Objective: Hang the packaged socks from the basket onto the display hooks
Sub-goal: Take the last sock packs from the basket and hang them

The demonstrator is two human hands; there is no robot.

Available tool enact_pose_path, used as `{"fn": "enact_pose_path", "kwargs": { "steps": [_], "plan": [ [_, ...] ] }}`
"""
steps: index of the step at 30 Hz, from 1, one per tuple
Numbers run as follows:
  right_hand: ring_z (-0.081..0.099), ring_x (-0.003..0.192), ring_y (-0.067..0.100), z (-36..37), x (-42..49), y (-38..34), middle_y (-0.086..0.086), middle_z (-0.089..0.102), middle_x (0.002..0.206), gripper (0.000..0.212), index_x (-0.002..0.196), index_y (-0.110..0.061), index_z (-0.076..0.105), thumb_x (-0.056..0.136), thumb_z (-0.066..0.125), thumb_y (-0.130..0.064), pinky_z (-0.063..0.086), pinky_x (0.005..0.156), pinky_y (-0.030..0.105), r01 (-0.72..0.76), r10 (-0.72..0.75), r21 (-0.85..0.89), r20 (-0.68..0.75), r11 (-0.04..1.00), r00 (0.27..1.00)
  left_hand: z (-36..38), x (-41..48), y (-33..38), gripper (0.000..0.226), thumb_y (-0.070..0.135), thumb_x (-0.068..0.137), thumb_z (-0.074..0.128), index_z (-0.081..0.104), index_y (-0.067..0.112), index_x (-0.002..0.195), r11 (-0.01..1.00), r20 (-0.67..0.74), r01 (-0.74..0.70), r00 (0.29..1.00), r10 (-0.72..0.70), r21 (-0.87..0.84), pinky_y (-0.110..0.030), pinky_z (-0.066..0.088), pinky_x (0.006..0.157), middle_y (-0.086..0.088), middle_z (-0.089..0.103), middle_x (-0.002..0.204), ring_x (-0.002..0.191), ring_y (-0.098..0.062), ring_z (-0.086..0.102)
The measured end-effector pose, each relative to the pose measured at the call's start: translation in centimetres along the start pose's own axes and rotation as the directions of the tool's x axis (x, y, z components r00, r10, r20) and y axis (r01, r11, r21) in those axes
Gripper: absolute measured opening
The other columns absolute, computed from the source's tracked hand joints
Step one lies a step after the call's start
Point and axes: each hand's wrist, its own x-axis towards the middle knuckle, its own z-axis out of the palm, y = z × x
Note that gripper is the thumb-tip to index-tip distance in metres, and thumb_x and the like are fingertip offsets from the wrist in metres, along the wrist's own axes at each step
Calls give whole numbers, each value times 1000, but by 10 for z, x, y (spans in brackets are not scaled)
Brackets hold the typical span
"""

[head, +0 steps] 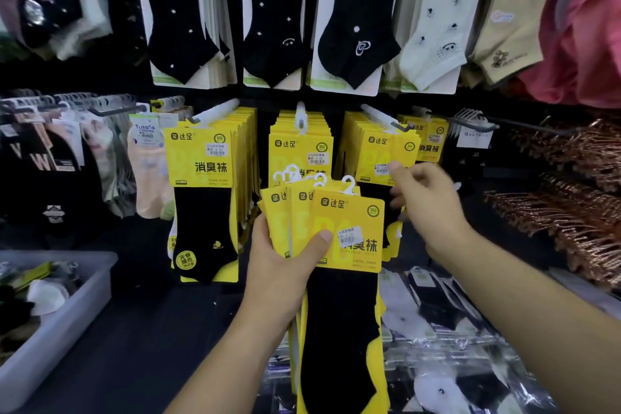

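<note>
My left hand (285, 262) grips a fanned stack of several yellow-carded black sock packs (346, 222), thumb pressed across the front card; their white plastic hangers stick up at the top. My right hand (423, 198) reaches to the right-hand stack of hung yellow packs (379, 151) on a white display hook (383, 118), with its thumb on the front card and its fingers curled behind the stack. Two more hooks, the left hook (218, 112) and the middle hook (300, 118), carry the same yellow packs. The grey plastic basket (67, 312) sits at lower left with loose sock packs inside.
Black, cream and tan socks hang in the row above (275, 17). Copper-coloured hangers (571, 185) jut out at the right. Dark and pink sock packs (148, 175) hang at the left. Bagged socks (437, 312) lie on the shelf below my right arm.
</note>
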Motion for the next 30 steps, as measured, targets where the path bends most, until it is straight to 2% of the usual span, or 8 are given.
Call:
{"fn": "enact_pose_path", "kwargs": {
  "steps": [3,7,10,12,15,20,26,30],
  "plan": [
    [64,73,28,8,-39,0,25,65,90,81,93,-3,61,68,67,-79,55,64,41,-39,30,31,246,999,969,3,-1,1,64,46,61,89,61,41,119,1000,-18,-17,1000,17,-9,-24,64,73,12,80,110,98,-11,79],
    [69,99,44,13,-57,3,25,71,102,54,94,-13,73,67,83,-58,56,85,64,-87,48,135,273,987,961,7,-4,0,79,52,57,99,60,40,124,999,-29,-22,999,21,-26,-29,65,78,12,79,114,102,-12,78],
    [58,106,58,11,-59,1,38,62,110,83,103,3,66,62,84,-66,49,86,73,-132,82,169,273,977,958,7,-6,0,84,55,51,95,58,43,125,999,-13,-11,1000,11,-37,-30,63,81,13,79,116,104,-10,78],
    [61,106,54,8,-56,0,35,65,109,77,107,6,65,73,80,-62,49,90,71,-121,72,188,250,975,966,7,-6,0,82,53,53,96,58,43,126,999,-3,-1,1000,1,-39,-29,63,81,12,79,116,105,-11,77],
    [71,102,37,0,-42,1,13,77,100,29,98,-9,75,96,67,-37,54,97,58,-135,100,218,163,967,982,6,-6,-1,72,45,63,99,61,41,124,998,4,26,1000,-26,-52,-25,63,72,10,80,113,102,-15,79],
    [61,108,53,-20,-3,2,31,66,113,34,101,1,65,105,51,-29,48,99,65,-80,102,227,-87,971,991,-2,-3,1,59,46,63,88,63,44,116,1000,-5,6,1000,-6,-22,-26,64,69,8,81,111,97,-16,80],
    [60,82,24,-20,32,-4,25,70,104,32,101,-1,66,106,49,-27,55,85,45,14,10,157,-156,987,988,-5,1,-3,42,27,83,87,63,50,108,999,-12,-18,1000,18,35,-31,63,73,11,80,109,96,-14,80],
    [60,83,48,-9,43,-5,39,58,115,39,110,10,56,106,49,-29,51,90,62,78,-70,52,-142,996,987,-4,2,-4,43,29,82,87,62,48,111,1000,-10,-7,1000,7,26,-26,63,70,11,80,111,97,-14,79]
  ]
}}
